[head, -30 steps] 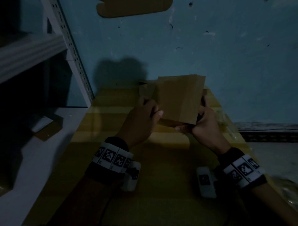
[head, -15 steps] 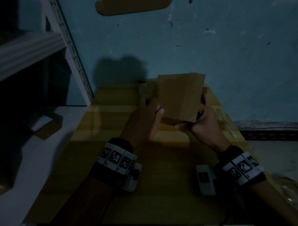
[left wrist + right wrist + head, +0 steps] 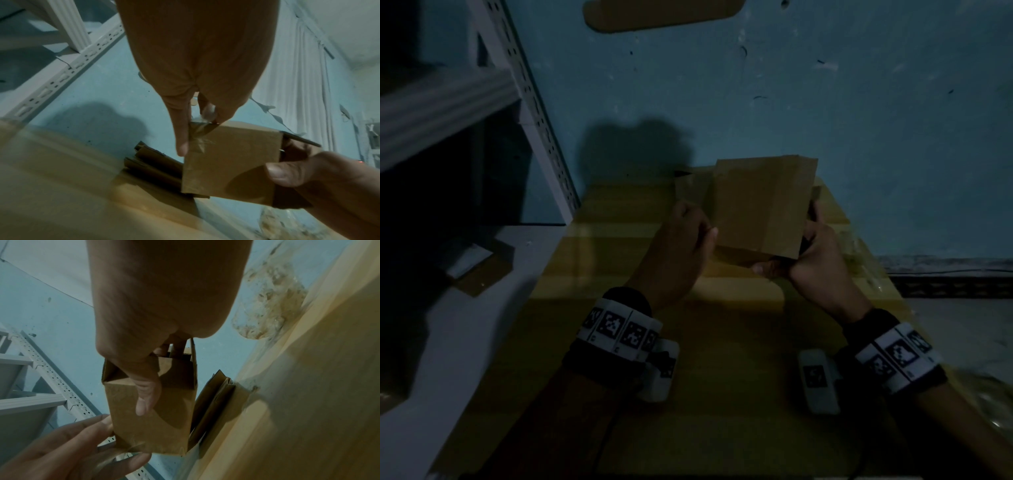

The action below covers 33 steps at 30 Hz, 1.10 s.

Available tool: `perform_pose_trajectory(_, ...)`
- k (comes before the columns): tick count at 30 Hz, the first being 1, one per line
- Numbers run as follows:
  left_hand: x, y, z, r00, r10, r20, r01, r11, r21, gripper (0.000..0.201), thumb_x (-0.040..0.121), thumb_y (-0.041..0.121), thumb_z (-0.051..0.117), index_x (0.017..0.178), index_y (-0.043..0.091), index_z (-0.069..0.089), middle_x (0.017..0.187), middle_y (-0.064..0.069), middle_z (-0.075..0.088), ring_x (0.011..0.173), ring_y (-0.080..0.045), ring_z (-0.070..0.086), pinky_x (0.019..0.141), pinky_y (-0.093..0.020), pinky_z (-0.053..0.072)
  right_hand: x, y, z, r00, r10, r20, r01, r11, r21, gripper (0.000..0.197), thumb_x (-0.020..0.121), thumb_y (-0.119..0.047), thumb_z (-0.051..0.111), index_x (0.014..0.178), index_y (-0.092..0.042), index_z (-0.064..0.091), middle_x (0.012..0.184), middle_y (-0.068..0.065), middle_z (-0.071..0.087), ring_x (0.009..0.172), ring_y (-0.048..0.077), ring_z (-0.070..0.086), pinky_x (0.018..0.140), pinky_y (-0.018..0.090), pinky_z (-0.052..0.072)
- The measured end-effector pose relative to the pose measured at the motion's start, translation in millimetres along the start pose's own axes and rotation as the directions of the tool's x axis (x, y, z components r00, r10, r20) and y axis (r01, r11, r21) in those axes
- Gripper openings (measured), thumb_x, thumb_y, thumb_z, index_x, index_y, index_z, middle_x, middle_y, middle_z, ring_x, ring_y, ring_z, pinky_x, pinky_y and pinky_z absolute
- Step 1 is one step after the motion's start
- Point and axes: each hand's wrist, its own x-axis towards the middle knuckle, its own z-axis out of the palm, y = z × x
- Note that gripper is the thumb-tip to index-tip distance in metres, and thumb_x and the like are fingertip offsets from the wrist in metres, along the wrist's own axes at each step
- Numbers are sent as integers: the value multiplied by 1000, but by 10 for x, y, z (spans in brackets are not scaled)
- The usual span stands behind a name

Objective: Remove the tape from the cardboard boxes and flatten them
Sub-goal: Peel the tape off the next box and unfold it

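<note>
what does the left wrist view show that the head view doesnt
Only the left wrist view shows the left hand pinching clear tape at a corner of the small box, and the box's open end by the right hand. Only the head view shows both wristbands and the whole yellow table. Both show two hands holding one box.

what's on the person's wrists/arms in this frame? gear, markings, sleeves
Both hands, left hand and right hand, are bare, no gloves. Each wrist wears a black cuff under a white band printed with square black-and-white fiducial tags. A white camera unit with its own tag hangs under each wrist. Forearms appear sleeveless.
</note>
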Motion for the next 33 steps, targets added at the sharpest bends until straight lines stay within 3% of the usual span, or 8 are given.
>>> perform_pose_trajectory(4,0,-91,-55,1000,22,-22,-24,993,-114,14,100,18,53,87,13,53,92,-2,54,76,-11,55,67,-25,48,3,17,-8,999,37,14,-37,998,49,43,63,-17,93,102,-14,75,101,-34,69,117,-30,42,122,66,10)
perform_pose_trajectory(7,-10,-126,-154,996,-32,-84,7,957,-290,18,100,18,53,84,24,55,91,-12,67,75,-24,68,68,-52,57,2,57,-33,999,51,-1,-50,990,129,45,58,-38,95,99,-37,76,115,-19,73,129,14,58,114,70,29)
perform_pose_trajectory(10,-11,-122,-233,990,-97,-105,48,918,-393,23,97,13,59,82,30,60,104,-10,70,80,-21,72,69,-50,61,-6,101,-43,997,70,-21,-65,981,181,51,56,-38,94,103,-30,78,125,3,70,130,31,56,108,63,45)
perform_pose_trajectory(13,-7,-130,-241,982,-186,-38,131,810,-572,15,98,7,56,86,11,62,113,-10,67,85,-22,72,68,-37,62,0,134,-45,998,63,-29,-53,964,260,53,59,-27,96,105,-8,76,127,11,68,126,36,58,100,59,52)
perform_pose_trajectory(19,-6,-87,-324,972,-234,-19,131,606,-784,16,103,8,46,94,1,57,107,-13,72,92,-26,74,73,-33,61,-17,69,-107,994,75,-81,-46,948,314,38,63,-6,85,99,-5,74,100,-4,78,95,19,72,78,39,61)
perform_pose_trajectory(26,-6,-32,-229,975,-217,-49,146,790,-595,61,75,61,71,89,2,62,85,-13,71,79,-32,71,71,-52,61,-27,136,-87,999,12,-43,-2,972,236,32,72,11,83,101,0,76,103,3,78,94,17,73,73,27,60)
perform_pose_trajectory(31,-42,-5,-136,983,-159,-87,127,948,-292,48,61,54,84,70,15,59,82,-1,70,80,-16,69,67,-46,59,-14,141,-50,999,-23,-28,28,976,215,39,68,13,84,102,-3,76,97,-15,77,87,2,72,73,16,54)
perform_pose_trajectory(33,-21,-57,-96,991,-113,-71,89,958,-272,40,65,41,88,69,13,59,81,1,66,80,-14,66,66,-37,56,-14,167,-60,999,-26,-31,32,978,204,35,70,12,84,100,-3,76,98,-7,78,88,6,73,72,18,55)
